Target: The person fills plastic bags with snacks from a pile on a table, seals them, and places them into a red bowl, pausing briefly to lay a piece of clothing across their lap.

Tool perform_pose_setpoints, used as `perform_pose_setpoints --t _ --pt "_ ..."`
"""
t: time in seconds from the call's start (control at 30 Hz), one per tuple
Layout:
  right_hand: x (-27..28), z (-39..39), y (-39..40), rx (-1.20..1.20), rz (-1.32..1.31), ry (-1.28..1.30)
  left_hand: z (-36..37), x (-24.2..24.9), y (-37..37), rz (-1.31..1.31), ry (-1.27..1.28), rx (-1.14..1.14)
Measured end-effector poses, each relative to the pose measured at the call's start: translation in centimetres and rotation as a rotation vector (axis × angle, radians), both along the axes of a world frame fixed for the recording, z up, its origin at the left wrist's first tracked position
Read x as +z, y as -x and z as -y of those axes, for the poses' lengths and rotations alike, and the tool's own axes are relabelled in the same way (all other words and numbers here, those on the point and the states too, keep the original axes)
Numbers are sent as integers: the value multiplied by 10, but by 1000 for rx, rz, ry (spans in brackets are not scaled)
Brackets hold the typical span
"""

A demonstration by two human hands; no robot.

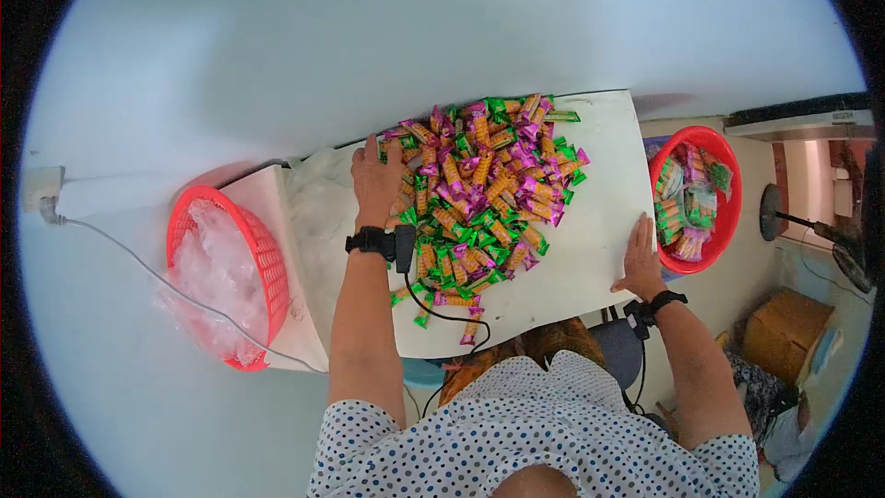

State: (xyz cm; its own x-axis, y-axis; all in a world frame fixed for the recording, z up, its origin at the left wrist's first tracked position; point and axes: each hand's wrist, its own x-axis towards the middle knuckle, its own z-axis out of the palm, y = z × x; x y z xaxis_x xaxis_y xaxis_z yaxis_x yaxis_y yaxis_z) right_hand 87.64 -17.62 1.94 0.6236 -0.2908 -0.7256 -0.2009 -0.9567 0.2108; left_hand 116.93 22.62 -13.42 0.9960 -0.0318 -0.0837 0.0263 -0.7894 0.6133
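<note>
A large pile of small wrapped snacks (489,189), with purple or green ends, lies on the white tabletop (599,175). My left hand (376,183) rests at the left edge of the pile, palm down with its fingers apart, and grips nothing that I can see. Thin clear plastic (323,203) is spread on the table just left of that hand. At the right edge of the table lies my right hand (640,263), fingers spread and holding nothing. Both wrists carry black straps with small devices and cables.
A red basket (272,267) of clear plastic bags stands at the left, crossed by a white cable. Beyond the table's right edge is another red basket (733,212) with bagged snacks. A fan (774,212) and a cardboard box (786,334) are farther right.
</note>
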Motion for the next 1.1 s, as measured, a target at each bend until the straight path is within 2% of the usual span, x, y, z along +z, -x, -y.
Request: perform_pose_setpoints --t 0.03,0.13,0.23,0.3,0.37,0.47,0.57,0.67,0.77,0.8,0.87,0.97,1.1 --pt "1 -3 -3 -8 -26 10 5 -5 -4 -55 50 9" --pt "0 0 1 32 -4 16 36 2 -8 -232 -48 -51" --pt "-3 2 4 92 24 30 63 24 -2 -250 -51 -17" --pt "-2 -1 0 93 3 33 56 -35 1 -118 -89 -187" --pt "3 -7 -12 58 -42 28 71 10 0 -251 -54 -124" --pt "6 -14 -27 65 -122 48 74 12 0 -305 -20 -200" --pt "2 -10 -26 104 -96 33 78 15 -2 -391 65 -295" --pt "1 -8 -27 121 -113 62 81 23 8 -286 120 -299" --pt "3 -10 -30 123 -145 101 62 57 24 -215 227 -153" --pt "1 -9 -26 166 -127 111 50 62 38 -164 341 -102" --pt "-3 -2 -19 249 -87 135 22 78 75 -168 359 -21" --pt "-3 -1 -18 238 -71 122 -13 109 145 -259 394 84" --pt "-5 1 -16 259 -50 122 -38 89 245 -326 291 246"
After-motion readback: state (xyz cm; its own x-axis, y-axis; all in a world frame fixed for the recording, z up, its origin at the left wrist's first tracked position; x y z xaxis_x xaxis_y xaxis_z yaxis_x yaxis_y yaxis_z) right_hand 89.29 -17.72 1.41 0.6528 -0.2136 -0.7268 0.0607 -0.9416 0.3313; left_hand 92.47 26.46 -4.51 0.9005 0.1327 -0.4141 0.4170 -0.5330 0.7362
